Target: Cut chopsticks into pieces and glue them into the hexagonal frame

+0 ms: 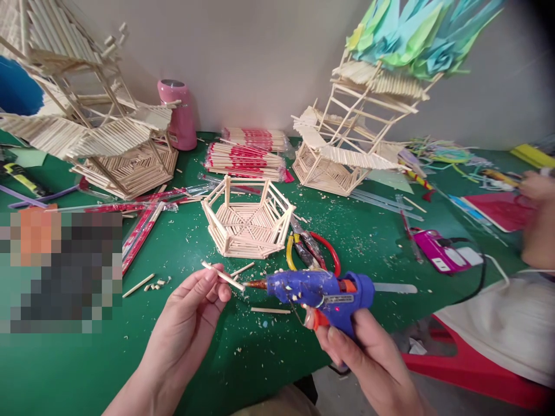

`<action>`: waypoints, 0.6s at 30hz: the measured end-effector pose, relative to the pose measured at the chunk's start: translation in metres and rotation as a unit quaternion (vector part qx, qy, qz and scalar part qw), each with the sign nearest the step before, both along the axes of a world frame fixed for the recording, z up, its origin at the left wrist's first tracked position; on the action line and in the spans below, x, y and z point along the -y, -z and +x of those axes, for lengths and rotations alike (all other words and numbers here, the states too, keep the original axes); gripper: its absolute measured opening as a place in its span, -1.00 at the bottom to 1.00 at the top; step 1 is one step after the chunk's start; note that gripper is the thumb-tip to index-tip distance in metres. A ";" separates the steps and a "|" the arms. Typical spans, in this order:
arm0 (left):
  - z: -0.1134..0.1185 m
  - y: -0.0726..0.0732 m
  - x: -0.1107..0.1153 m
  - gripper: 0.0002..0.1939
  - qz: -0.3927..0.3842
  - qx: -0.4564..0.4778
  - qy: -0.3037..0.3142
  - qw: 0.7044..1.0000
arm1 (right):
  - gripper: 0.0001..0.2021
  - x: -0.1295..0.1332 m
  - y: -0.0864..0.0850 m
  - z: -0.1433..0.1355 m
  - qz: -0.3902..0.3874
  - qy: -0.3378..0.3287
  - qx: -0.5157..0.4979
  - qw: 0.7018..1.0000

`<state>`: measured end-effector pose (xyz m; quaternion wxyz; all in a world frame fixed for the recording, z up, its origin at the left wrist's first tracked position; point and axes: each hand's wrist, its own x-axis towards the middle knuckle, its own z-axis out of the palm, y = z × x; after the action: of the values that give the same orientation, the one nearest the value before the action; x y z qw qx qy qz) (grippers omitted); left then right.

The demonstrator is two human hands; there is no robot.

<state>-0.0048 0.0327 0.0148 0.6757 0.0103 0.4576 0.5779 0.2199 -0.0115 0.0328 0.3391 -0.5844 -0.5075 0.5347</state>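
Note:
My left hand (197, 297) pinches a short wooden stick (223, 276) between thumb and fingers. Wrapped round the handle of a blue glue gun (321, 293) is my right hand (359, 352), with a finger at the orange trigger. The gun's brown nozzle touches or nearly touches the right end of the stick; the exact contact is too small to tell. A clear glue stick sticks out of the gun's back. Just beyond both hands stands a small hexagonal frame (249, 222) of wooden sticks, with low railings round its floor.
Pliers (312, 251) lie behind the glue gun. Stick towers stand at the back left (125, 144) and back right (347, 144). Stick bundles (245, 162), a pink bottle (178, 115) and a magenta device (446, 251) rest on the green table (243, 370). Another person's arm (537, 219) is at right.

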 end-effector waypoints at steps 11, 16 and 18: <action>0.009 -0.002 0.004 -0.67 -0.009 -0.058 0.013 0.998 | -0.77 -0.030 0.019 0.089 0.020 0.199 0.089 0.976; 0.015 -0.001 0.005 -0.66 -0.007 -0.061 0.027 0.998 | -0.70 -0.046 0.043 0.131 0.014 0.246 0.256 0.935; 0.017 -0.001 0.005 -0.68 -0.006 -0.056 0.035 0.998 | -0.67 -0.051 0.047 0.137 0.019 0.225 0.331 0.916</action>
<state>0.0118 0.0278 0.0155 0.6688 0.0543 0.4974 0.5499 0.3566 0.0398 -0.0146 0.2740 -0.8200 -0.4561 0.2108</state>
